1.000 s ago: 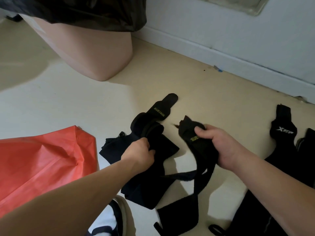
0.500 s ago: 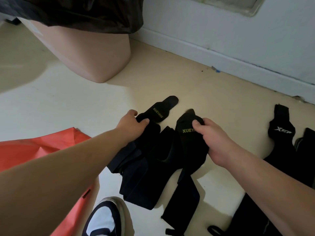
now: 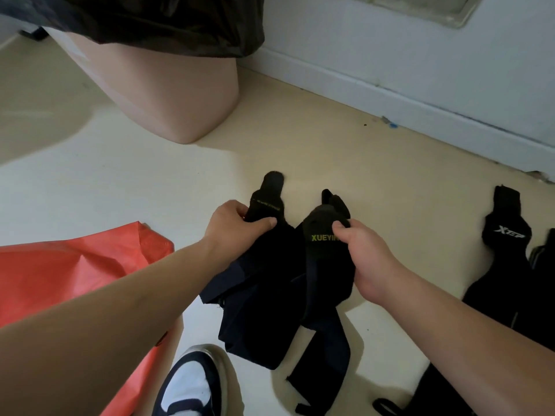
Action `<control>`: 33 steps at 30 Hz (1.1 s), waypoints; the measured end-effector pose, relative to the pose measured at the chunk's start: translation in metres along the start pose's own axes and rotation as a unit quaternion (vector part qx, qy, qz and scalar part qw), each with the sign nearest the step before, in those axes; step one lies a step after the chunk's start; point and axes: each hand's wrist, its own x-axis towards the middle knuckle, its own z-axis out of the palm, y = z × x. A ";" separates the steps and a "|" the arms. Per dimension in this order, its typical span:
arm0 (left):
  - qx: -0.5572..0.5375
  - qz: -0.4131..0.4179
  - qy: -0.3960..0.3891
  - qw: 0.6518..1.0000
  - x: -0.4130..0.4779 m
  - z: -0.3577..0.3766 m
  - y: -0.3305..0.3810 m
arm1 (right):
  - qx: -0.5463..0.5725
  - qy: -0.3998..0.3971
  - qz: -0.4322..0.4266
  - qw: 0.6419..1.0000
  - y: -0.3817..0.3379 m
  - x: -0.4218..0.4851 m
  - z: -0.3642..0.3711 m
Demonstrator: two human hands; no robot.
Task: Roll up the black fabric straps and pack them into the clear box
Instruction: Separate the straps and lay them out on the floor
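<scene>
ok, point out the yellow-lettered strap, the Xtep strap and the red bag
yellow-lettered strap (image 3: pixel 321 254), head view, fabric below the lettering
Xtep strap (image 3: pixel 507 232), head view, white logo
red bag (image 3: pixel 75 270), head view, creased middle

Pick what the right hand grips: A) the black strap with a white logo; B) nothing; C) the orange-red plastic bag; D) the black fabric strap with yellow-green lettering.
D: the right hand pinches the black fabric strap with yellow-green lettering, while the black strap with a white logo lies untouched on the floor to its right.
</scene>
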 end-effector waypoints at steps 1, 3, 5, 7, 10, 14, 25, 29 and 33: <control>-0.041 -0.006 -0.026 0.999 -0.008 0.000 0.001 | 0.016 -0.013 0.003 1.000 0.002 0.000 0.002; -0.090 -0.011 -0.095 0.991 -0.025 0.000 0.000 | 0.047 -0.035 0.005 0.998 0.004 0.000 0.004; -0.114 -0.014 -0.157 0.981 -0.037 0.000 -0.005 | 0.070 -0.059 0.012 0.996 0.004 0.001 0.006; -0.118 -0.010 -0.187 0.975 -0.042 -0.002 -0.010 | 0.082 -0.090 0.021 0.992 0.001 0.001 0.008; -0.136 0.017 -0.220 0.966 -0.049 -0.009 -0.012 | 0.103 -0.129 0.031 0.986 -0.003 0.001 0.009; -0.098 0.094 -0.206 0.969 -0.056 -0.009 -0.018 | 0.124 -0.157 0.031 0.979 -0.007 0.000 0.015; -0.036 0.026 -0.146 0.988 -0.058 -0.005 0.010 | 0.063 -0.172 0.031 0.983 -0.004 -0.010 0.029; -0.089 0.035 -0.127 0.987 -0.058 -0.004 0.007 | 0.099 -0.136 0.019 0.986 0.006 -0.010 0.031; -0.194 0.019 -0.153 0.969 -0.065 -0.001 0.004 | 0.115 -0.131 0.036 0.984 0.010 -0.011 0.031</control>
